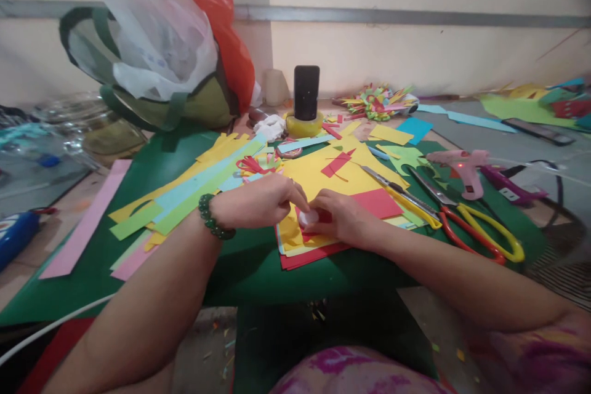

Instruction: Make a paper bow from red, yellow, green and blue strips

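Observation:
My left hand (pixel 270 200), with a green bead bracelet (pixel 210 217) at the wrist, has its fingers curled in and the index finger reaching down towards my right fingertips. Whatever it may pinch is hidden. My right hand (pixel 344 218) lies over the red paper (pixel 373 202), its thumb and fingers around a small white roundish piece (pixel 308 217). Both hands meet above a stack of coloured paper, with a crumpled yellow sheet (pixel 289 231) by the left fingertips and a red sheet (pixel 307 257) beneath. A yellow box cutter (pixel 410 204) lies right of them.
Red-and-yellow-handled scissors (pixel 475 231) and a pink glue gun (pixel 466 169) lie on the right of the green mat (pixel 249 280). Paper strips (pixel 184 191) spread on the left. A phone (pixel 306 92) stands upright at the back, near a bag (pixel 184 108) and a paper-strip bundle (pixel 378 101).

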A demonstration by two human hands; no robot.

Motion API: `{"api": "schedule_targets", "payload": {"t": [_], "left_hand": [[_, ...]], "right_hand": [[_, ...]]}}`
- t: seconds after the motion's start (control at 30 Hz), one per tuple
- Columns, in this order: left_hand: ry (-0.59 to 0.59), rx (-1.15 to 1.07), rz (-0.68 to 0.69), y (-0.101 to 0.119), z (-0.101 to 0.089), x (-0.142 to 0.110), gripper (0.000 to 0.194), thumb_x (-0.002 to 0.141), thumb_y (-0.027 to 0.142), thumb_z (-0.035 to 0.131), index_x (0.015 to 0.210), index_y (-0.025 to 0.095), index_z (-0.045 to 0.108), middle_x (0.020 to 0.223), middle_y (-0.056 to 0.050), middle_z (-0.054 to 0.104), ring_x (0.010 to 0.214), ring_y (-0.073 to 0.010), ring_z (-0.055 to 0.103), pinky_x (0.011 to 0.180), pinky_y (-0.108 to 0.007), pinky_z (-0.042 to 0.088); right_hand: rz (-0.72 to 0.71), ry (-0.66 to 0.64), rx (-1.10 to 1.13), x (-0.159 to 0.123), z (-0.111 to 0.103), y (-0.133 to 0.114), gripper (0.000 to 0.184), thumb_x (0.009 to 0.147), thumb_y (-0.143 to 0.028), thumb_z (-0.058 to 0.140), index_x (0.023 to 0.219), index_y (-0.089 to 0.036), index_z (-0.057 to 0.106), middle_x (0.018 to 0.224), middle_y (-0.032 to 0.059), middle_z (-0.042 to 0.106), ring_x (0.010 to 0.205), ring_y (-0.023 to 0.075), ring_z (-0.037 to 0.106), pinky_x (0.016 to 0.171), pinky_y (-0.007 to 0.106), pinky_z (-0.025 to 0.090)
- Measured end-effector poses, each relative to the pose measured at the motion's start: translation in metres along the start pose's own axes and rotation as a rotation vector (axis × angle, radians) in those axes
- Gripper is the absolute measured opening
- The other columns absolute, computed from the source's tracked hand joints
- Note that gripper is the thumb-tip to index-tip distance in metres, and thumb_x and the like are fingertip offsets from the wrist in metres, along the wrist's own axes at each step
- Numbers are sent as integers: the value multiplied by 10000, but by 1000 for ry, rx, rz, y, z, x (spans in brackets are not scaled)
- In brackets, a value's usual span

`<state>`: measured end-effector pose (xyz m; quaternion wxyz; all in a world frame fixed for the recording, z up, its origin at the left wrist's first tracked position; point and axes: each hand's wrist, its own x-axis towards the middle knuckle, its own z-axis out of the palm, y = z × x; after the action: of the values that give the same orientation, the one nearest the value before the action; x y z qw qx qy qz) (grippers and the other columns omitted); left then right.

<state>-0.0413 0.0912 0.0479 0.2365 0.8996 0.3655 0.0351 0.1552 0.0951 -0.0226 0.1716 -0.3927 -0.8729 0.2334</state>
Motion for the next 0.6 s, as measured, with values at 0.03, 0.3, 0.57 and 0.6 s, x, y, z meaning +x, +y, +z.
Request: {"api": "schedule_targets", "payload": {"t": [0.03,0.3,0.57,0.6], "left_hand": [[-31,-8,22,3,2,0,575,637,-64,412,983,228,766,1110,-6,743,948,-154,678,860,-237,493],[30,140,-2,14,32,0,389,749,71,467,971,239,738,987,-57,747,941,-207,681,869,-292,517],[27,226,-42,17,43,1,252,807,150,467,831,214,709,929,-105,713,827,-227,672,748,-316,524],[24,236,-40,17,43,0,244,807,147,464,793,211,699,918,-110,705,819,-229,668,739,-319,520]], "right_hand": [[-4,4,9,0,0,0,209,767,-323,782,845,-160,676,797,14,560,665,121,539,600,230,415],[-69,-12,-71,5,-1,-2,247,775,-309,781,727,-170,583,750,-3,533,689,129,510,637,233,399],[-111,-175,-268,-40,-35,-23,291,897,-334,631,1098,-124,638,1033,116,675,870,202,627,662,264,438],[-85,-167,-300,-47,-44,-20,224,920,-303,595,1060,-141,662,1007,104,687,862,197,633,659,261,433]]}}
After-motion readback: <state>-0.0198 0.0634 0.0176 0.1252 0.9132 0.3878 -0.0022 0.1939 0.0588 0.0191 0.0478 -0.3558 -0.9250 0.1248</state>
